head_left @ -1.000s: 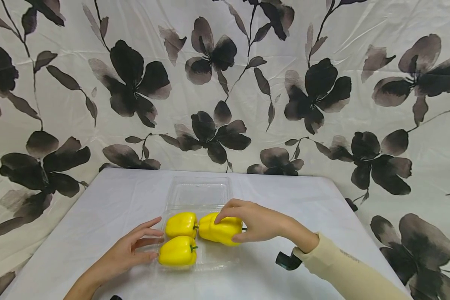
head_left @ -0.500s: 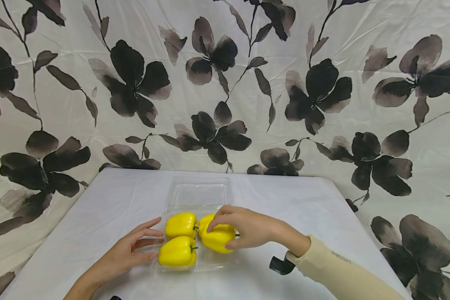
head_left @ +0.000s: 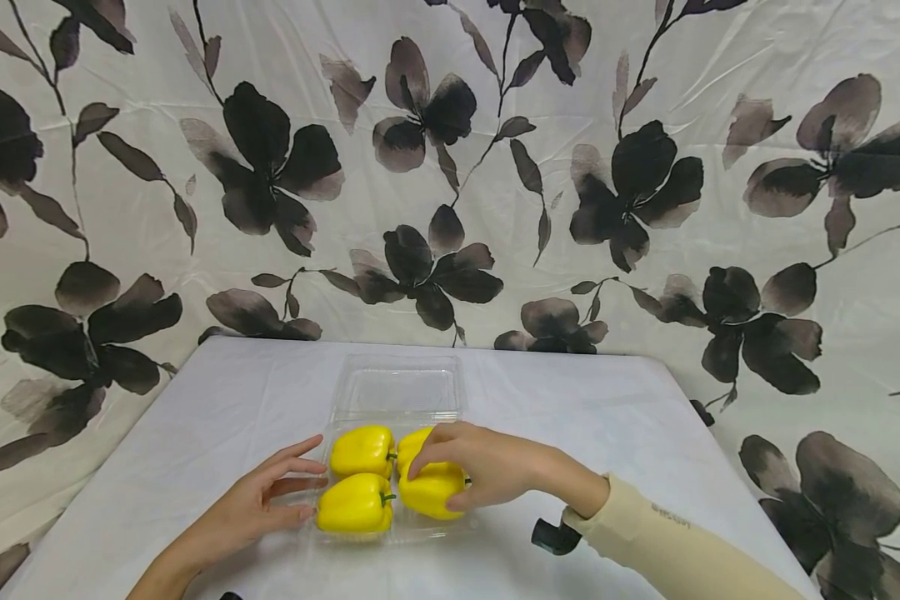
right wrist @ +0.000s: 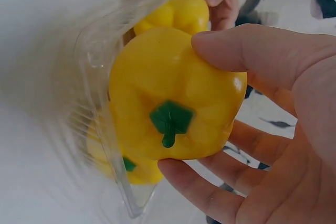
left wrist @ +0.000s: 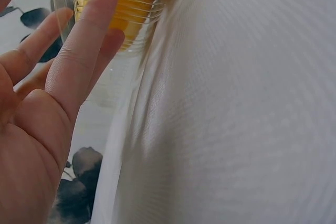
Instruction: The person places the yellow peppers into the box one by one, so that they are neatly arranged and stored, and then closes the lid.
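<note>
My right hand point(head_left: 491, 467) grips a yellow bell pepper point(head_left: 429, 495) by its sides, above the front right part of a clear plastic clamshell container point(head_left: 457, 532). In the right wrist view, this bell pepper point(right wrist: 173, 82) shows its green stem, with thumb and fingers around it. Two more yellow peppers lie on the left: a back one point(head_left: 362, 450) and a front one point(head_left: 355, 503). Another yellow pepper point(head_left: 412, 444) lies back right, partly covered by my right hand. My left hand point(head_left: 251, 500) has its fingers spread, with fingertips right at the container's left wall.
The container's clear lid point(head_left: 399, 388) lies folded back behind the base. A white cloth covers the table point(head_left: 570, 400). Behind it hangs a white curtain point(head_left: 525, 50) with dark flowers. A black wrist device point(head_left: 557, 537) sits under my right sleeve.
My right hand has moved left and toward the front with the pepper, showing the back right pepper behind it. The left hand stays in place.
</note>
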`<control>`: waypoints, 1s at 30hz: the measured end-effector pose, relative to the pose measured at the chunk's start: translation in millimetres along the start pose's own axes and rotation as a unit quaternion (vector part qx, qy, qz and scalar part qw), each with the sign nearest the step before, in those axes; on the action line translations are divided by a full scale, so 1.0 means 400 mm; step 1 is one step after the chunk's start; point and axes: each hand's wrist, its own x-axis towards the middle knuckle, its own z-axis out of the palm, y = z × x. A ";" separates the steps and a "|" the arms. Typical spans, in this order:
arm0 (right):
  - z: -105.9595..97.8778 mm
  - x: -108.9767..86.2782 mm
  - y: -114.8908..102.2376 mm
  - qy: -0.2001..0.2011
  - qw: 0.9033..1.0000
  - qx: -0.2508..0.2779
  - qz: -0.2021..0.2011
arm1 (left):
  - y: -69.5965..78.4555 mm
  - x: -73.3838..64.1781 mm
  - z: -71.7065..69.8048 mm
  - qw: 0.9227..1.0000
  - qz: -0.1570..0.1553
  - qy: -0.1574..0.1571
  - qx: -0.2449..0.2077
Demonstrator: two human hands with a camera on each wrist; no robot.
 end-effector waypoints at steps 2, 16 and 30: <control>0.003 0.002 0.000 -0.003 1.000 0.002 -0.002 | 0.000 0.000 0.000 1.000 0.001 0.000 0.002; 0.024 0.018 0.008 -0.023 1.000 -0.006 -0.001 | -0.001 0.000 0.000 1.000 0.011 -0.004 -0.007; 0.034 0.020 0.012 -0.027 1.000 0.001 0.005 | -0.004 0.003 -0.001 1.000 0.011 -0.007 -0.011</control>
